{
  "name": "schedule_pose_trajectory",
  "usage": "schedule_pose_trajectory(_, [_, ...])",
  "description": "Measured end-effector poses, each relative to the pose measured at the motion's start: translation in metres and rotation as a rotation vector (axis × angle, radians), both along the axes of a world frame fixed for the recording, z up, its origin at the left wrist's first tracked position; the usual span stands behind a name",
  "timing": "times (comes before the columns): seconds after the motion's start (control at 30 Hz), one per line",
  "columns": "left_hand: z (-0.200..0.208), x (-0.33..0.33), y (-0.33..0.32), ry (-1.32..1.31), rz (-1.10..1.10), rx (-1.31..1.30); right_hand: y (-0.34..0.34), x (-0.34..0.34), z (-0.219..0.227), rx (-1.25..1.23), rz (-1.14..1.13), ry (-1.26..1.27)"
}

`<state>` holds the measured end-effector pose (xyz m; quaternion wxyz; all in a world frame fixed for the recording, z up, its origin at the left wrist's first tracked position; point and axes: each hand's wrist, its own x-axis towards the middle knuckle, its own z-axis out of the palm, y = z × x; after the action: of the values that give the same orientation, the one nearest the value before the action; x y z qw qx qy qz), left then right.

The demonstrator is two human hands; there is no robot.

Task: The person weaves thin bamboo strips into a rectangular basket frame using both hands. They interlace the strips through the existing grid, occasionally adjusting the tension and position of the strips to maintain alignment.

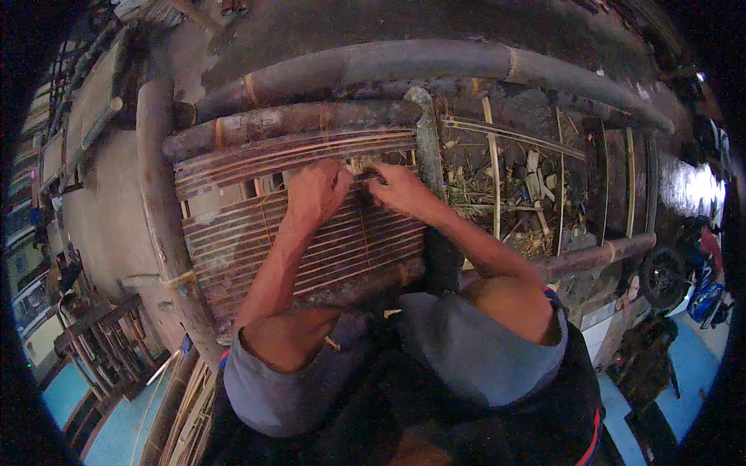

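In front of me lies a panel of thin, evenly spaced bamboo strips (311, 245), crossed by a few thin cords and set in a frame of thick bamboo poles. Both my hands are over its far part, where a wider gap separates the main strips from a far bundle of slats (295, 154). My left hand (318, 190) is closed, its fingers curled in a pinch. Close beside it, my right hand (395, 189) is also pinched, fingertips down at the strips. Whatever sits between the fingers is too small and dark to make out.
A thick bamboo pole (381, 62) runs across the far side, and an upright post (427, 128) stands right of my hands. Beyond it, wood scraps (536, 182) litter the ground under an open slatted frame. A wheel (663, 273) shows at far right, a wooden rack (101, 342) at lower left.
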<state>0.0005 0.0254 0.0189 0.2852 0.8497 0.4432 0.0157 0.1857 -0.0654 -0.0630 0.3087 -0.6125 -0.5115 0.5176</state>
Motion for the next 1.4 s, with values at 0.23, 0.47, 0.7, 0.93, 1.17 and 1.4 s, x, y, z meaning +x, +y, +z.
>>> schedule_pose_trajectory(0.23, [-0.018,0.001,0.007,0.277,-0.075,0.070,0.034,-0.029,0.023,-0.435,-0.039,0.500])
schedule_pose_trajectory(0.47, [-0.002,0.037,0.006,0.559,-0.158,-0.088,0.029,-0.030,0.009,-0.720,-0.371,0.870])
schedule_pose_trajectory(0.7, [-0.006,0.029,0.006,0.389,-0.131,-0.102,0.036,-0.031,-0.002,-0.835,-0.486,0.892])
schedule_pose_trajectory(0.93, [-0.015,0.028,0.002,0.363,-0.133,-0.019,0.030,-0.019,-0.002,-0.703,-0.288,0.801])
schedule_pose_trajectory(1.17, [-0.025,0.014,-0.005,0.243,-0.125,0.191,0.021,0.018,0.041,0.152,0.368,-0.747])
schedule_pose_trajectory(1.4, [-0.016,0.018,-0.008,0.217,-0.071,0.240,0.014,0.040,0.080,0.098,0.141,-0.574])
